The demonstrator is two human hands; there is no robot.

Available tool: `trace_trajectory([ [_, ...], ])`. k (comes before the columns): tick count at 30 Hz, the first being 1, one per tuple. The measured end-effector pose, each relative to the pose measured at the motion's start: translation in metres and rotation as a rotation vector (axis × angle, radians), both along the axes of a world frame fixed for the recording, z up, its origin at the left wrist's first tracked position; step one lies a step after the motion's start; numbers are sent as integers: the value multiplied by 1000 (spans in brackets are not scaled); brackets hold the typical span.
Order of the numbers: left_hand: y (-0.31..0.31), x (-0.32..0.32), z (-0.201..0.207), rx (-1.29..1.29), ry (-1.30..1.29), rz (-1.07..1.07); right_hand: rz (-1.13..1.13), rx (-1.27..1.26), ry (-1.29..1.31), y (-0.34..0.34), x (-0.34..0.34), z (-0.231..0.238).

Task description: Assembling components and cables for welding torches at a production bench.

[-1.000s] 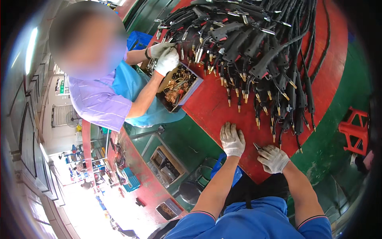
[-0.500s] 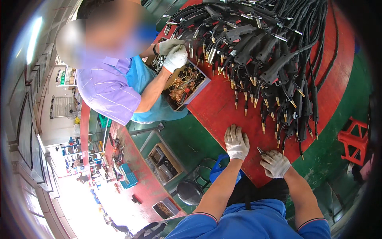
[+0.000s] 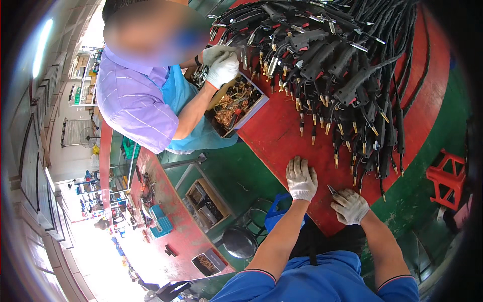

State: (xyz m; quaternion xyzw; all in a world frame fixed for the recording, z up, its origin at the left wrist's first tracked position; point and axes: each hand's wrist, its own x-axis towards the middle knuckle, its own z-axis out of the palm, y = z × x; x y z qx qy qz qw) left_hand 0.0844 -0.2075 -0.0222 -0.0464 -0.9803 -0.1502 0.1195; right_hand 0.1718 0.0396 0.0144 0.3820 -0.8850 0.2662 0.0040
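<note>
1. A slim metal tool shows its pointed end at the near end of the red tabletop. The point is aimed up and to the left in the view, with the long axis slanting back down to the right, under the glove.
2. The right grip, in a white glove, is closed on the tool, its fingers bent over the rear part; the tip sticks out ahead of the fingers, on the side facing the other hand.
3. The left grip, also gloved, lies palm down with its fingers extended, apart from the tool and to its left.
4. Beyond both hands spreads a heap of black torch handles, many of their brass-coloured ends directed toward the wearer; the lowest ones come near the right grip.
5. The tool's rear is hidden by the glove (so its kind is hard to make out), and I cannot tell whether the tip touches the surface. The heap's cables are cut off at the top edge.
</note>
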Motion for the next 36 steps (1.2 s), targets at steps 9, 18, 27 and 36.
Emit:
trace_trajectory([
  [9,1,-1,2,20,-9,6,7,24,-29,-1,1,-2],
  [18,0,-2,0,28,-7,9,8,-9,-8,-2,2,-11],
  [27,1,-1,-1,28,-40,21,33,-30,-18,2,-6,-5],
  [36,0,0,1,7,-79,20,65,-38,-89,4,-6,-8],
])
